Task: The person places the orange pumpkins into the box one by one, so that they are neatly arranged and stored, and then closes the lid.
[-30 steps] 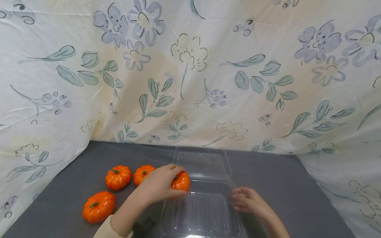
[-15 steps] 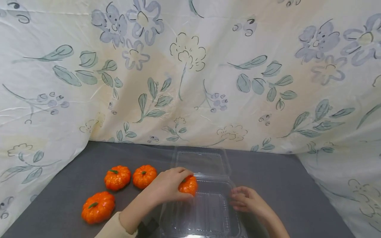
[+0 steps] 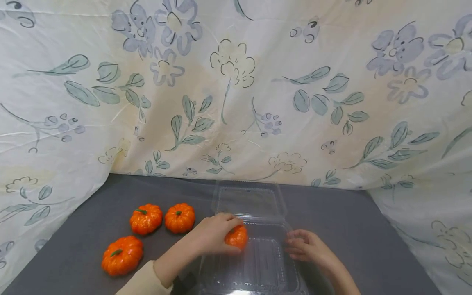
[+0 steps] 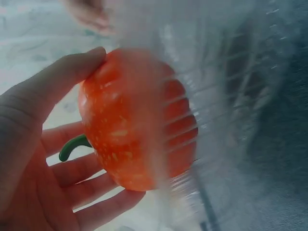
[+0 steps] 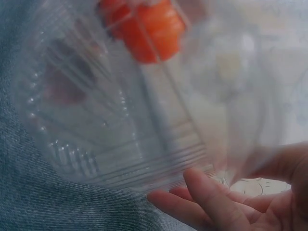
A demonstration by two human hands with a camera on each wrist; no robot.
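My left hand [image 3: 212, 235] grips a small orange pumpkin [image 3: 237, 237], thumb on one side and fingers on the other. Its green stem points toward the palm in the left wrist view, where a clear plastic wall partly covers the pumpkin [image 4: 134, 120]. In the head view the pumpkin is at the left part of a clear hinged plastic container [image 3: 258, 262], near the hinge; whether it touches the bottom I cannot tell. Beside the container's right wall is my right hand [image 3: 309, 248], fingers loosely extended. In the right wrist view its fingertips [image 5: 195, 178] lie against the plastic.
Three more orange pumpkins lie on the grey cloth left of the container: one at the back left [image 3: 146, 219], one nearer the container [image 3: 180, 218], one in front [image 3: 122, 255]. The container's lid [image 3: 250, 199] lies folded back. A floral curtain [image 3: 236, 102] hangs behind.
My left hand has carried its pumpkin rightward and slightly down over the container, away from the pumpkin it partly covered earlier. The right hand has stayed at the container's side.
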